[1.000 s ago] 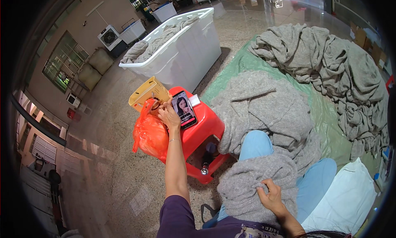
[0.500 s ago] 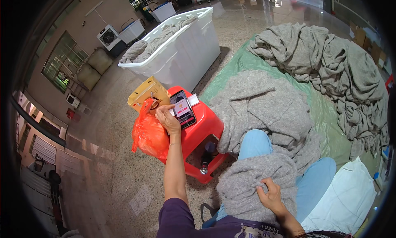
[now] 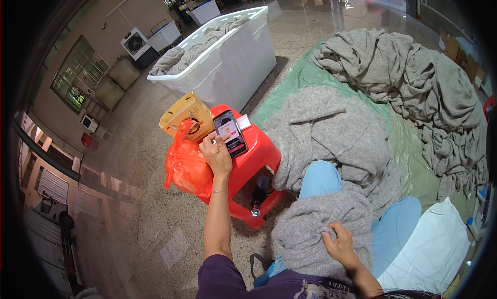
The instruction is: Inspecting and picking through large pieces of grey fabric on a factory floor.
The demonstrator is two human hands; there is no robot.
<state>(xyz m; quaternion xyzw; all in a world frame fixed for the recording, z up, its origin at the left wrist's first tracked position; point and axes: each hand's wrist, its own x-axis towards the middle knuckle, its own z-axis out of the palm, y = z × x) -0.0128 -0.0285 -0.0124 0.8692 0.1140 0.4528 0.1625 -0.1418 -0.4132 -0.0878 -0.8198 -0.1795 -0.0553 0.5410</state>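
Pinching a fold of fuzzy grey knit (image 3: pixel 305 224) nearer than the red stool (image 3: pixel 261 146) and right of it, the right hand (image 3: pixel 341 248) could snag loops by tugging. The left hand (image 3: pixel 217 156), fingers loosely parted, reaches over the flat, glossy phone (image 3: pixel 233 128) atop the red stool; a careless nudge could slide it off smooth plastic. Beyond stands a rigid white bin (image 3: pixel 230 73).

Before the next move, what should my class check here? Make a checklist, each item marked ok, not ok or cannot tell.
1. Phone lying on the red stool: ok.
2. Grey fabric across the lap: ok.
3. Right hand touching that fabric: ok.
4. Right hand's grip firm: cannot tell.
5. Both hands on the fabric: not ok; the left hand is at the phone's screen.
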